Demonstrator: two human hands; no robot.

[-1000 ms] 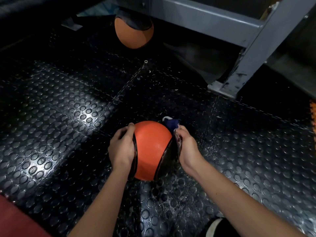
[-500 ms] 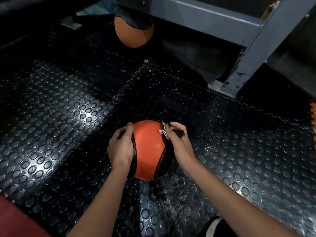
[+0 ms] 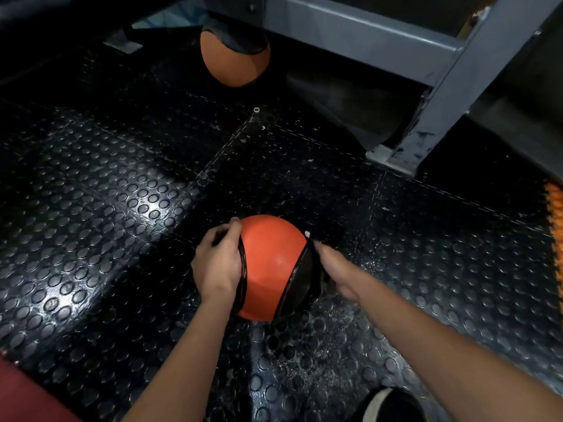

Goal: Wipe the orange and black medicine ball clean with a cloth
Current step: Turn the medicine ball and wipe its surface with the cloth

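Medicine ball [image 3: 271,263] sits on studded black floor mat [image 3: 100,226], centre-low in view. Open mat all round: wide to left, far side and right. Grey steel frame post [image 3: 451,95] stands well off at upper right; second orange ball [image 3: 234,60] tucked under frame at far edge. Orange panel faces up, black seams run near-to-far. Left hand [image 3: 217,264] cups left flank, fingers curled over seam. Right hand [image 3: 335,272] at right flank, fingers hidden; cloth [image 3: 307,234] barely peeks out, grip can't tell.
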